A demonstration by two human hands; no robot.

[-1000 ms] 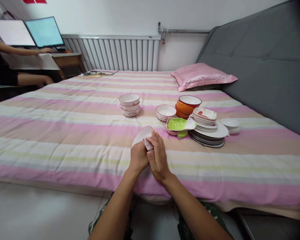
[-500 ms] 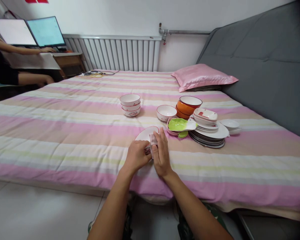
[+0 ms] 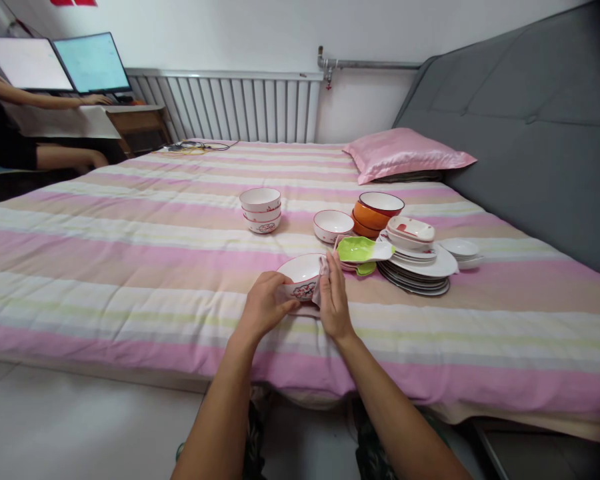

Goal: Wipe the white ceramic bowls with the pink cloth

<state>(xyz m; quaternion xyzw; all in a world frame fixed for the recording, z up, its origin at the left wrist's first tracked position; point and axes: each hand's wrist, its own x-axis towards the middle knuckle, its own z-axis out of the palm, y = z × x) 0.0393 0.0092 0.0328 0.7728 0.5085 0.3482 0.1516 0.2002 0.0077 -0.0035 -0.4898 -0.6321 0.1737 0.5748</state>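
Observation:
A white bowl (image 3: 303,270) with a red rim and a red-and-black pattern sits low over the striped bed, between my two hands. My left hand (image 3: 270,300) grips its left side, thumb on the outer wall. Against the right side of the bowl, my right hand (image 3: 335,300) presses a pale pink cloth (image 3: 322,272) with its fingers together; part of the cloth hangs beneath the bowl. Just beyond my right fingers lie green leaf-shaped dishes (image 3: 357,250). Another white bowl (image 3: 333,225) stands behind them.
Three stacked white bowls (image 3: 261,210) stand further back. On the right are orange bowls (image 3: 373,215), a stack of plates (image 3: 430,265) and small white dishes (image 3: 463,253). A pink pillow (image 3: 410,152) rests near the grey headboard (image 3: 530,120). A person (image 3: 10,127) sits at a desk, far left.
My right hand and the cloth have moved right along the bowl's side. The bowl has shifted slightly right and its patterned front shows more. My left hand has moved slightly left.

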